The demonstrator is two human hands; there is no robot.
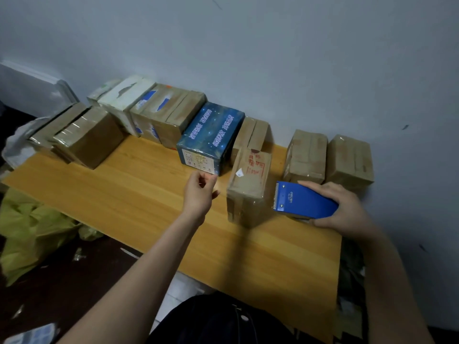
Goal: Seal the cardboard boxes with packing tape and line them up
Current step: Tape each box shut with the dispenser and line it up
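Right hand (345, 207) grips blue metal tape dispenser (304, 202), right of centre. Left hand (198, 193) mid-frame, fingers curled; cannot tell if pinching anything. Brown tape-wrapped cardboard box (248, 187) between hands on yellow wooden tabletop (139, 194). Row of other boxes (169, 115) behind, upper centre.
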